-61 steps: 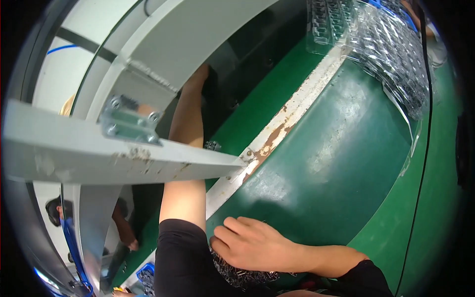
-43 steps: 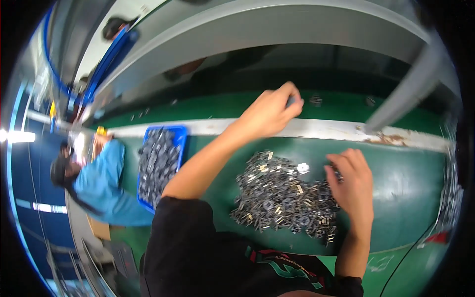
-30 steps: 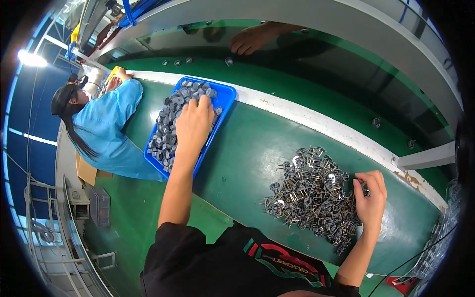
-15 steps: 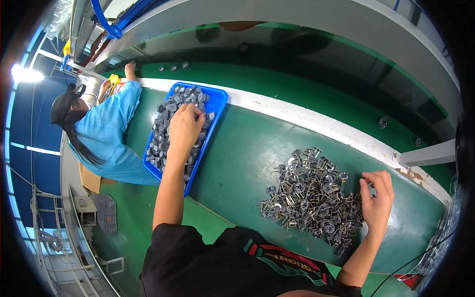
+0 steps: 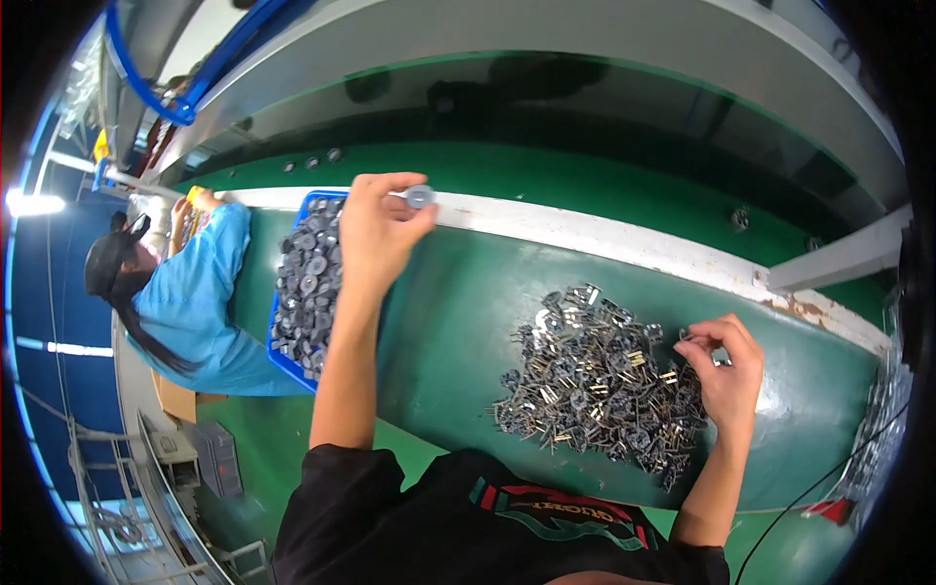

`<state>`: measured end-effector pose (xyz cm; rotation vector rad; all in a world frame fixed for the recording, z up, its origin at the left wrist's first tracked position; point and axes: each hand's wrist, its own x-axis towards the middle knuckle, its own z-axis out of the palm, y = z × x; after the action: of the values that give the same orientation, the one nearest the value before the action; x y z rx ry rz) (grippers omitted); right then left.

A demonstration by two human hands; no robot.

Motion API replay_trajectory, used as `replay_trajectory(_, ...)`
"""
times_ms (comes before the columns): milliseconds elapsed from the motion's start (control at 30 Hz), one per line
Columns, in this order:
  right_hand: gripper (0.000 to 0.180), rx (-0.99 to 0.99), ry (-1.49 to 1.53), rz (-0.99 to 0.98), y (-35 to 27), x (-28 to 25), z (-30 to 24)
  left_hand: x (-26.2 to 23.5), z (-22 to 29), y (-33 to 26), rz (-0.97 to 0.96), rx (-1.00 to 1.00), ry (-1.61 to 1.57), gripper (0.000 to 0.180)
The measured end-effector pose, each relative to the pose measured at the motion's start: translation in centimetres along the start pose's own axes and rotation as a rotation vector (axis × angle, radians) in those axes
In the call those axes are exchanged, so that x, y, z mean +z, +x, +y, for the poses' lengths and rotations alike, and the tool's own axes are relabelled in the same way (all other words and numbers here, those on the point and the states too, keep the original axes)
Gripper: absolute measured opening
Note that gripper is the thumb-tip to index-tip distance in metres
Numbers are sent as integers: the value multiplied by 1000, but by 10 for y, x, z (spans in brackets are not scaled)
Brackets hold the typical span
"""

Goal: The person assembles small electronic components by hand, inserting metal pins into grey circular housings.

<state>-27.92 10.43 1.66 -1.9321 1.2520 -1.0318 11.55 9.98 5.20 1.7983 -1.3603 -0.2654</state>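
Observation:
My left hand is raised past the right side of the blue tray. Between its thumb and fingers is a round grey plastic cap. Many similar grey caps fill the tray, and my left hand and forearm hide its right part. To the right lies a heap of black round plug inserts with metal pins. My right hand is at the heap's right edge, thumb and fingertips pinched together. A small dark piece shows at those fingertips, too small to make out.
Beyond a white ledge runs a green belt with a few small parts on it. A grey post rises at the right. At the left, a person in blue works at the same green table. A grey crate stands below.
My left hand has come out of the tray, moving right and away from me with a grey cap. My right hand has shifted slightly left, closer to the heap. The whole view has shifted a little.

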Motion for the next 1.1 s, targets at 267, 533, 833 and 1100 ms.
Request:
replay_trajectory(267,18,241,546,118,0,2,-4,118,59,-56,-843,-809,-1748,40)
replay_trajectory(533,18,-204,149,262,4,4,-11,141,89,-87,-1078,-783,-1653,41)
replay_trajectory(833,29,-370,-166,245,2,6,-14,137,94,-92,-1064,-674,-1421,39)
replay_trajectory(1100,31,-423,-194,314,0,10,-10,134,103,-90,-1085,-633,-1341,37)
